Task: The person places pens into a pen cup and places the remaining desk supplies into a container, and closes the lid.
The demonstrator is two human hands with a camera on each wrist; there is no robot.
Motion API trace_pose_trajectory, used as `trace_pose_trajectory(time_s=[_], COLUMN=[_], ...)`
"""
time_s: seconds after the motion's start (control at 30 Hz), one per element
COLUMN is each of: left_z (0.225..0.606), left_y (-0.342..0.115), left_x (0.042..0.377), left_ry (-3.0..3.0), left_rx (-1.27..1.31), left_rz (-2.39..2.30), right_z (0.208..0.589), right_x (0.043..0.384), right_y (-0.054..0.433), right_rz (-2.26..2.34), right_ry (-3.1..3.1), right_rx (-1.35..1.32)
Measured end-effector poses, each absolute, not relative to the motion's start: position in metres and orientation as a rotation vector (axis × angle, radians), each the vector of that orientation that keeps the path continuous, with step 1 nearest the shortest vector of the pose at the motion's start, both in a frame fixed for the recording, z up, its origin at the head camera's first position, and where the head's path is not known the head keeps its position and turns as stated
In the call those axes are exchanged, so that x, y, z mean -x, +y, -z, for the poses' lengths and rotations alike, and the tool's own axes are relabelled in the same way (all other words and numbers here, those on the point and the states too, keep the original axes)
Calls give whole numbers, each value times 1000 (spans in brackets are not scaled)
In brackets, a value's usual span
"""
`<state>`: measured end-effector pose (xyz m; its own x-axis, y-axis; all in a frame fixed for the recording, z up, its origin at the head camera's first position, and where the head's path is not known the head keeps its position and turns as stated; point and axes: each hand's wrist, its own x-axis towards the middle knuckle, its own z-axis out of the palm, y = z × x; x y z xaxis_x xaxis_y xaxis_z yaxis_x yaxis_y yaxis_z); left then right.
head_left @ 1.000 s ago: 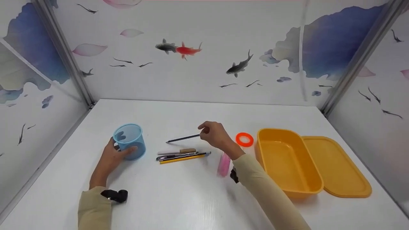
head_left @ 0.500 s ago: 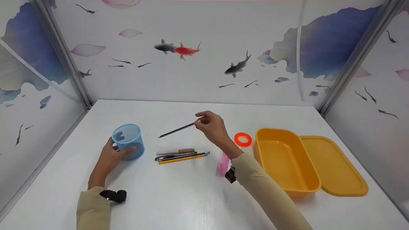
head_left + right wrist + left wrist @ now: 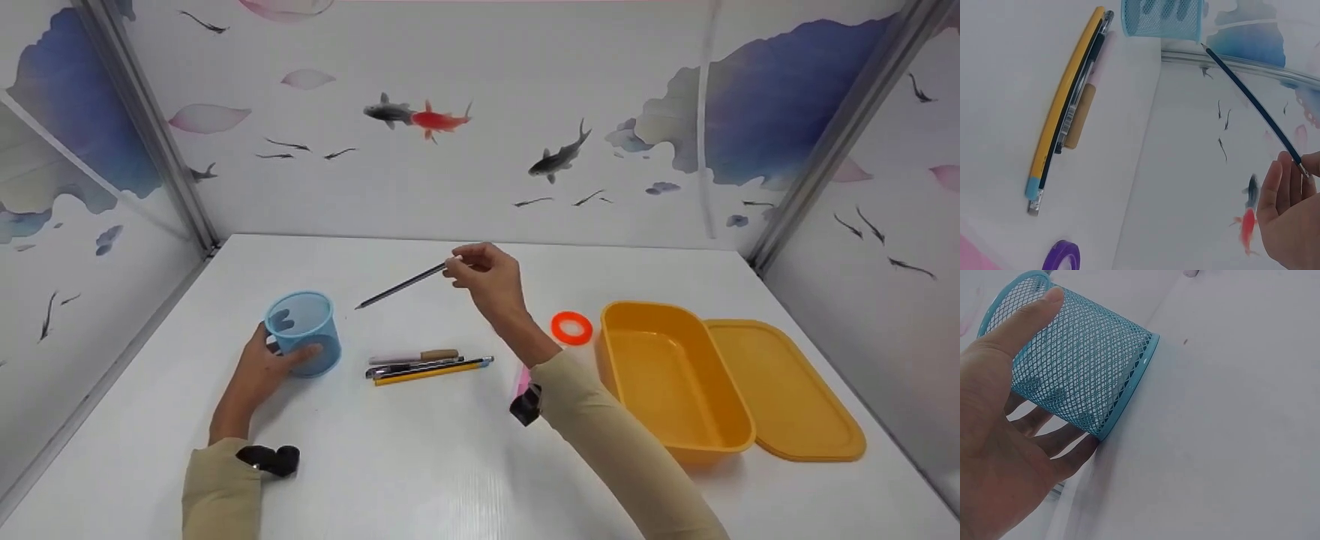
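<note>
My left hand grips the light-blue mesh pen cup, thumb on the near side and the other fingers around and beneath it. In the left wrist view the cup is tilted, its base rim just off the fingertips. My right hand pinches a dark pencil by its eraser end, above the table. The point of the pencil slants down to the left, towards the cup. Below it lie a yellow pencil, dark pens and a pen with a tan cap, side by side.
To the right stands an orange-yellow box, its lid flat beside it. An orange ring lies left of the box. A pink object is mostly hidden by the right sleeve. The right wrist view shows a purple ring.
My right hand has risen and moved left and away from me, carrying the pencil up off the table, its point closer to the cup. My left hand and the cup have stayed put.
</note>
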<state>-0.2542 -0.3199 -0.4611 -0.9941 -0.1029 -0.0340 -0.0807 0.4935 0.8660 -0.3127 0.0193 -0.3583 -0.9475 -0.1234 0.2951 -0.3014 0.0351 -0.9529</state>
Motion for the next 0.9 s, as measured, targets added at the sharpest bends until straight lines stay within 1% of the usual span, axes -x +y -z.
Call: trace_pose_trajectory(time_s=[0.47, 0.9], left_z=[462, 463], left_y=[-318, -318], left_x=[254, 255], left_ry=[-2671, -2690], left_rx=[-169, -195], left_rz=[1571, 1569], right_z=[337, 345], right_x=[306, 293], right_y=[-16, -51], right_rz=[-2146, -2142], right_ry=[-2016, -2052], right_rx=[-520, -600])
